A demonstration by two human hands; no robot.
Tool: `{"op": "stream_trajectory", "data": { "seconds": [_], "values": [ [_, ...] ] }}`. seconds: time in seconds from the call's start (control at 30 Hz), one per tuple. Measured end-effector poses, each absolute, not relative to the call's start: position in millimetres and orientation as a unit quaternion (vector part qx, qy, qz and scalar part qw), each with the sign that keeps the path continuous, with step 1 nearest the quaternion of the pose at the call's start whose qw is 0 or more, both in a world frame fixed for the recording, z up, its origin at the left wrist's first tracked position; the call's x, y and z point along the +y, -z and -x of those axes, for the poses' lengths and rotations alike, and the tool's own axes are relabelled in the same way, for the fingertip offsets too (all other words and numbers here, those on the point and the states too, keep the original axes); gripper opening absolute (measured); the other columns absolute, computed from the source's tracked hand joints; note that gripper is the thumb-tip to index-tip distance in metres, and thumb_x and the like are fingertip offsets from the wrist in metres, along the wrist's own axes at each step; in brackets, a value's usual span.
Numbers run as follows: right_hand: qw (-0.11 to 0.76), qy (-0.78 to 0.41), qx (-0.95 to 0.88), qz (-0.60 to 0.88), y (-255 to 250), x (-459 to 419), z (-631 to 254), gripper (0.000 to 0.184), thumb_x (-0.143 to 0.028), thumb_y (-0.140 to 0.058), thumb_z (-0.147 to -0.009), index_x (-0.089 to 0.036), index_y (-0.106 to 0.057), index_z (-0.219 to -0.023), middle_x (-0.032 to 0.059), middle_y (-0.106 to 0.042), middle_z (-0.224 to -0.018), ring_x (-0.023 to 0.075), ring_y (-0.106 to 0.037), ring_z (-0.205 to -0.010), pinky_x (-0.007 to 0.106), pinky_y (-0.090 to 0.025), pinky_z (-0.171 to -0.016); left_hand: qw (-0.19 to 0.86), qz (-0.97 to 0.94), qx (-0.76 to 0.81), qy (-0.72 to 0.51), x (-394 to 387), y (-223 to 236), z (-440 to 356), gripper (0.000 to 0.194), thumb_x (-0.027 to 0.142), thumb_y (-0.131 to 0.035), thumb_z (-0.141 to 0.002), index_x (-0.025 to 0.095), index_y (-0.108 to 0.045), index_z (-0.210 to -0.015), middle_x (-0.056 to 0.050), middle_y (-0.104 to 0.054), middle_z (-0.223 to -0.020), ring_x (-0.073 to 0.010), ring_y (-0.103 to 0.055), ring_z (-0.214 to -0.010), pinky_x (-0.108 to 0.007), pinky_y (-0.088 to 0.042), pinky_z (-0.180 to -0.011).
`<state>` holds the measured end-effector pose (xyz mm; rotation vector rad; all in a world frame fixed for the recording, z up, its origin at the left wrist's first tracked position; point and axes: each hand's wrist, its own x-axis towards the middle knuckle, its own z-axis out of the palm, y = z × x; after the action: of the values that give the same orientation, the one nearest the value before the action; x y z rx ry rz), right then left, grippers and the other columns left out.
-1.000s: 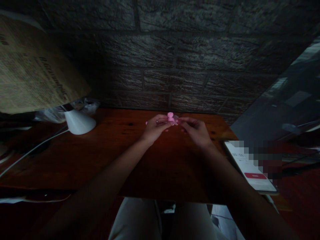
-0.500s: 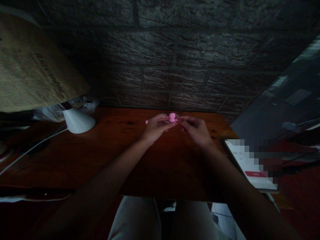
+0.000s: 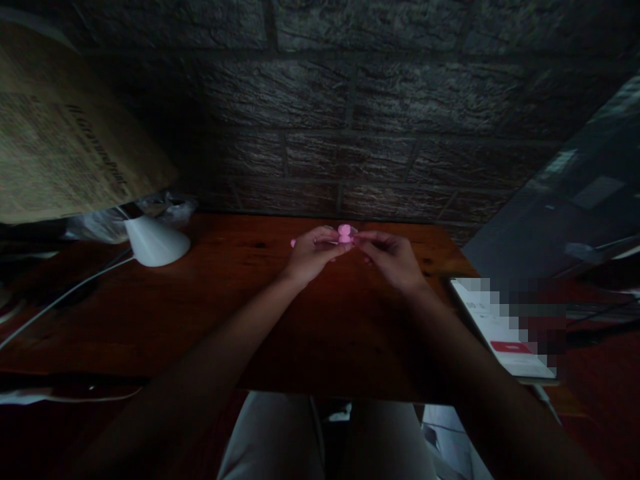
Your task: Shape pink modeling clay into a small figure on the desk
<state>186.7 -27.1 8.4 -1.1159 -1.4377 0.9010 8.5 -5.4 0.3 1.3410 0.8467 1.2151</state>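
Observation:
A small pink figure (image 3: 345, 233) with a rounded head and body is held upright above the far part of the wooden table (image 3: 225, 320). My left hand (image 3: 315, 253) grips it from the left between thumb and fingers. From the right, my right hand (image 3: 393, 257) pinches at its side, fingertips closed on a small pink part that is mostly hidden. Left of my left hand shows another small pink piece (image 3: 293, 243), partly covered by the hand.
A lamp with a white cone base (image 3: 157, 241) and a paper-like shade (image 3: 75, 140) stands at left, its cable crossing the table. A tablet or phone with a lit screen (image 3: 490, 327) lies at the right edge. A dark brick wall (image 3: 310, 107) rises behind.
The pink figure's head tips very slightly in my fingers. Both hands keep nearly the same place and grip.

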Motion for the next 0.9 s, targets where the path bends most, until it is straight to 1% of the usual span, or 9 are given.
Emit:
{"op": "stream_trajectory", "data": {
  "seconds": [0.17, 0.27, 0.4, 0.5, 0.57, 0.67, 0.8, 0.9],
  "values": [
    [0.515, -0.37, -0.62, 0.463, -7, -27, -188, 0.031, -0.048, -0.078, -0.078, -0.02, -0.082, -0.09, 0.0063, -0.076, -0.088, 0.0145, -0.06, -0.067, 0.029, -0.05, -0.059, 0.524, -0.582, 0.347, -0.516, -2, 4, -8, 0.031, 0.032, -0.089, -0.064, 0.017, -0.068, -0.082, -0.006, -0.076, -0.09, -0.0167, -0.068, -0.079, -0.027, -0.051, -0.063],
    [0.516, -0.377, -0.616, 0.46, -6, -27, -188, 0.031, -0.048, -0.078, -0.078, -0.02, -0.082, -0.091, 0.0053, -0.074, -0.083, 0.0148, -0.059, -0.065, 0.031, -0.05, -0.06, 0.508, -0.601, 0.336, -0.518, -1, 6, -7, 0.029, 0.032, -0.088, -0.066, 0.017, -0.067, -0.08, -0.005, -0.075, -0.09, -0.0172, -0.069, -0.082, -0.029, -0.052, -0.069],
    [0.52, -0.391, -0.606, 0.457, -6, -27, -187, 0.029, -0.048, -0.081, -0.073, -0.022, -0.082, -0.087, 0.0037, -0.074, -0.082, 0.0137, -0.057, -0.064, 0.029, -0.049, -0.058, 0.497, -0.614, 0.323, -0.522, 0, 7, -7, 0.028, 0.032, -0.087, -0.066, 0.018, -0.066, -0.079, -0.004, -0.074, -0.088, -0.017, -0.069, -0.084, -0.03, -0.053, -0.074],
    [0.517, -0.399, -0.605, 0.456, -8, -28, -186, 0.029, -0.048, -0.081, -0.073, -0.022, -0.082, -0.085, 0.0027, -0.074, -0.08, 0.0128, -0.055, -0.063, 0.028, -0.049, -0.058, 0.499, -0.61, 0.322, -0.524, 0, 7, -8, 0.03, 0.032, -0.088, -0.064, 0.018, -0.066, -0.078, -0.003, -0.073, -0.087, -0.0169, -0.068, -0.084, -0.03, -0.053, -0.073],
    [0.515, -0.405, -0.602, 0.456, -9, -28, -186, 0.03, -0.05, -0.081, -0.073, -0.022, -0.082, -0.085, 0.003, -0.075, -0.085, 0.0121, -0.055, -0.063, 0.027, -0.049, -0.057, 0.503, -0.606, 0.333, -0.518, -1, 6, -8, 0.031, 0.034, -0.088, -0.065, 0.017, -0.066, -0.079, -0.004, -0.074, -0.089, -0.0175, -0.069, -0.084, -0.03, -0.052, -0.07],
    [0.513, -0.413, -0.592, 0.465, -11, -28, -187, 0.038, -0.057, -0.08, -0.074, -0.023, -0.081, -0.091, 0.0042, -0.077, -0.094, 0.0109, -0.056, -0.062, 0.025, -0.049, -0.055, 0.518, -0.59, 0.355, -0.508, -3, 4, -8, 0.033, 0.035, -0.087, -0.066, 0.017, -0.067, -0.084, -0.007, -0.076, -0.095, -0.0192, -0.07, -0.087, -0.029, -0.052, -0.067],
    [0.533, -0.403, -0.563, 0.486, -16, -28, -189, 0.057, -0.074, -0.069, -0.078, -0.02, -0.08, -0.094, 0.0067, -0.076, -0.087, 0.0122, -0.058, -0.059, 0.025, -0.049, -0.053, 0.549, -0.562, 0.368, -0.497, -6, -1, -7, 0.033, 0.035, -0.086, -0.067, 0.018, -0.069, -0.09, -0.008, -0.078, -0.098, -0.0208, -0.072, -0.095, -0.028, -0.053, -0.07],
    [0.546, -0.407, -0.537, 0.498, -17, -27, -189, 0.064, -0.079, -0.064, -0.079, -0.019, -0.08, -0.093, 0.0086, -0.076, -0.084, 0.0135, -0.059, -0.058, 0.027, -0.049, -0.053, 0.56, -0.555, 0.372, -0.49, -7, -3, -6, 0.031, 0.035, -0.085, -0.068, 0.019, -0.073, -0.092, -0.008, -0.078, -0.101, -0.0208, -0.072, -0.097, -0.028, -0.052, -0.071]
  ]
}}
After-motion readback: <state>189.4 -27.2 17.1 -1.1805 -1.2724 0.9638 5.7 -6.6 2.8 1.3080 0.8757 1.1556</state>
